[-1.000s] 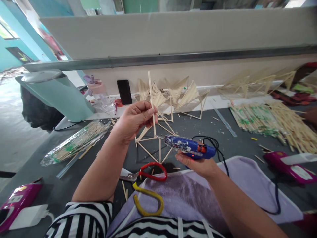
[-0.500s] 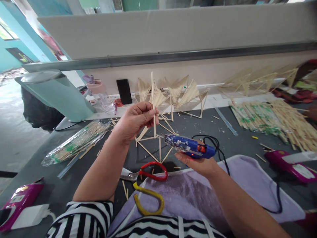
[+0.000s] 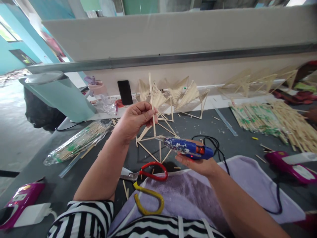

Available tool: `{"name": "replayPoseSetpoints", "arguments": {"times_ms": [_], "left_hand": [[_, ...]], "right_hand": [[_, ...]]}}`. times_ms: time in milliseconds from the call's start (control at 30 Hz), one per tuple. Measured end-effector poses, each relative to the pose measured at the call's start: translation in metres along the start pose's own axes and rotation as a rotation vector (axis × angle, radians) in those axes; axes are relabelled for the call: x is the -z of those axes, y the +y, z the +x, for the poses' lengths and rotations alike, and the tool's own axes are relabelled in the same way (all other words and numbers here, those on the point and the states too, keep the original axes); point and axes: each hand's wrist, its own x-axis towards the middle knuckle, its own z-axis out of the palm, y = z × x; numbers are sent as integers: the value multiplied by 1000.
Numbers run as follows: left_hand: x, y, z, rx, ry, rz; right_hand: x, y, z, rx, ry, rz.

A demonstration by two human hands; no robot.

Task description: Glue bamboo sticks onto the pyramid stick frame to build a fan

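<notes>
Between the thumb and fingers of my left hand (image 3: 140, 115) stands a thin wooden stick (image 3: 150, 86), nearly upright with a slight lean to the left. My right hand (image 3: 198, 165) is closed around a blue glue gun (image 3: 188, 148) spattered with dried white glue; a small red light glows on it. Its nozzle points left, close by the stick's lower end; whether they touch I cannot tell. Below lies a frame of joined sticks (image 3: 148, 152) on the dark table, partly hidden by my left hand. Scissors (image 3: 151, 177) with one red and one yellow handle lie nearer me.
Finished stick structures (image 3: 173, 94) stand along the wall, near a phone (image 3: 124, 92). Bagged sticks (image 3: 78, 142) lie left, more stick bundles (image 3: 260, 119) right. A purple cloth (image 3: 237, 178) covers the front edge. Magenta devices (image 3: 289, 167) flank both sides, and a black cord (image 3: 213, 142) trails behind the gun.
The stick in my left hand has tilted slightly, its top moving left. The glue gun has shifted a little left and down, its nozzle now showing near the stick's lower end.
</notes>
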Motion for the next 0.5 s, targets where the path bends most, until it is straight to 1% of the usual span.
{"name": "replayPoseSetpoints", "arguments": {"times_ms": [100,167,233,333,400,433,500], "left_hand": [[1,0,0,20,-28,12],[2,1,-1,35,-83,52],[3,4,-3,78,-180,131],[3,8,-6,193,-383,252],[2,11,-7,256,-494,301],[1,12,-8,278,-529,316],[0,13,-9,302,-564,334]], "right_hand": [[2,7,0,8,-11,19],[6,9,1,1,15,73],[10,8,2,17,58,147],[17,4,5,37,174,265],[19,2,8,29,250,321],[20,0,9,27,291,330],[19,-1,11,54,348,313]]}}
